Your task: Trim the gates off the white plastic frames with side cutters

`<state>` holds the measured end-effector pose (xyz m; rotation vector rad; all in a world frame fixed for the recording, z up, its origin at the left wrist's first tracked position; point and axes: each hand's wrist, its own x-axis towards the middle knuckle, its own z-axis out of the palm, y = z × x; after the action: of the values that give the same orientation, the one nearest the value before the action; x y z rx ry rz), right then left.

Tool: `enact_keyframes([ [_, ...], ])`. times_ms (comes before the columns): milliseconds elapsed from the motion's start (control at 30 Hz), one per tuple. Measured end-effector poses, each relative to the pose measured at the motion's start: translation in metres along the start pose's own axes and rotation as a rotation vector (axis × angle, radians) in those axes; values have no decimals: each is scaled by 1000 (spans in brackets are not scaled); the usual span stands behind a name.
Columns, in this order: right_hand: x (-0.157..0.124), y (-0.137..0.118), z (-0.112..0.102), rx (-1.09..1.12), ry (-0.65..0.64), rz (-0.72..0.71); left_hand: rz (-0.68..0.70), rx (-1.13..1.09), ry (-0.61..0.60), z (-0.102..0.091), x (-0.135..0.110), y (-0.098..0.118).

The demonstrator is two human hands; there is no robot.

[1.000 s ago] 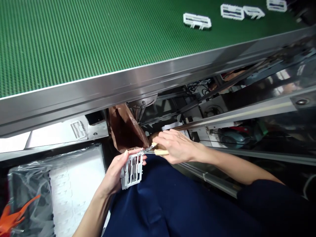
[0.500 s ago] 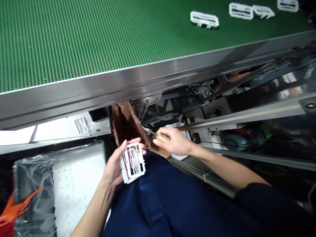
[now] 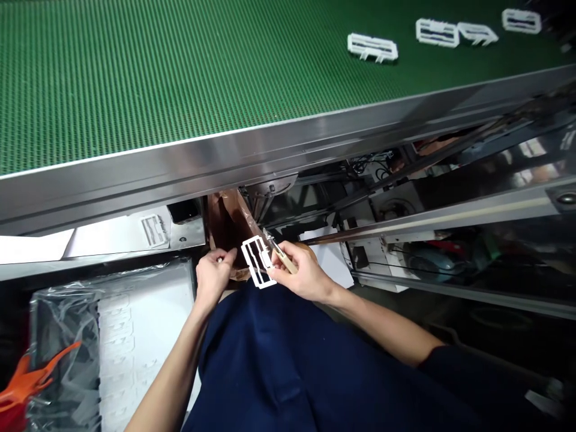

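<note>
My right hand (image 3: 303, 276) is closed on a small knife with a wooden handle (image 3: 284, 259). Its fingertips also pinch a white plastic frame part (image 3: 256, 261), held up in front of a brown bag (image 3: 229, 225). My left hand (image 3: 215, 275) is curled shut just left of the frame part, at the mouth of the brown bag. Its fingertips pinch something small I cannot make out. Both hands are above my lap in dark blue cloth (image 3: 288, 366).
A green conveyor belt (image 3: 180, 72) with a steel edge (image 3: 270, 150) runs above, carrying several white plastic parts (image 3: 372, 47) at the top right. A plastic-lined box of white parts (image 3: 121, 336) stands lower left, with an orange clamp (image 3: 27, 381) beside it. Machinery fills the space under the belt.
The white frame part has passed from my left hand to my right hand, which still holds the knife. My left hand has closed and moved up to the brown bag.
</note>
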<state>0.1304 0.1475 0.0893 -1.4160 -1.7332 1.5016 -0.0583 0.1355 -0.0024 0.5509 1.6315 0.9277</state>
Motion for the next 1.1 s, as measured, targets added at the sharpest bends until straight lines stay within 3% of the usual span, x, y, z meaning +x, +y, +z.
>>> enact_keyframes([
  [100,0,2,0,-215,9,-60,16,5,-50,1,5,-6],
  [167,-1,6,9,-353,-1,-130,3,-71,-172,6,-3,0],
  [267,0,10,27,-514,-38,-294,-44,-339,-346,13,-18,12],
  [333,0,7,34,-511,-84,-332,-108,-536,-392,14,-23,16],
  [400,2,1,34,-413,-101,-249,-197,-711,-416,10,-23,15],
  [467,3,-4,28,-301,-41,-119,-254,-885,-447,3,-20,12],
  [567,7,-5,18,-192,84,-19,-226,-1043,-487,-6,-18,9],
  [833,9,4,19,-80,111,13,-146,-1118,-544,-14,-17,7],
  [967,7,-3,27,-119,84,5,-155,-1057,-492,-13,-15,9],
  [1100,10,-8,43,-304,30,-179,-117,-952,-410,-7,-17,14],
])
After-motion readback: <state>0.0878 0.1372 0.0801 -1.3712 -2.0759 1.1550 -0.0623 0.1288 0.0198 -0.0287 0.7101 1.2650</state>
